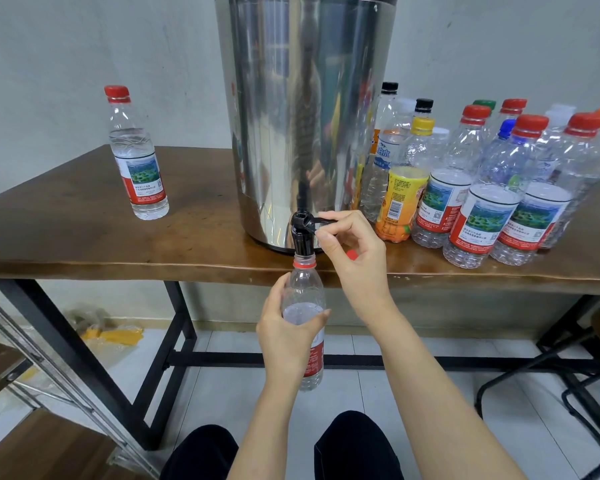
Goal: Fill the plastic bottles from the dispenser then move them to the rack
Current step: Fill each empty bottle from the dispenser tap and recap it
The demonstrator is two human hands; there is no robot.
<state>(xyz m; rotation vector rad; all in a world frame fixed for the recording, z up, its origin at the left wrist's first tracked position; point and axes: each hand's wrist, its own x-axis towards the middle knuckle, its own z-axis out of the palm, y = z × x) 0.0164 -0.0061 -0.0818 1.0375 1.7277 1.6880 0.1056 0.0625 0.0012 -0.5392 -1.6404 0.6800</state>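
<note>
Steel dispenser dead centre on the table. Grips an uncapped bottle in the left hand, fingers curled round it, mouth right under the black tap, below the table edge. Pinches the lever with the right hand. Water partway up. Over far left, one capped bottle standing; crowd of bottles at right.

Left of the grip on the tap, the tabletop lies open up to a lone bottle; right, crowded bottles block; behind stands the dispenser.
</note>
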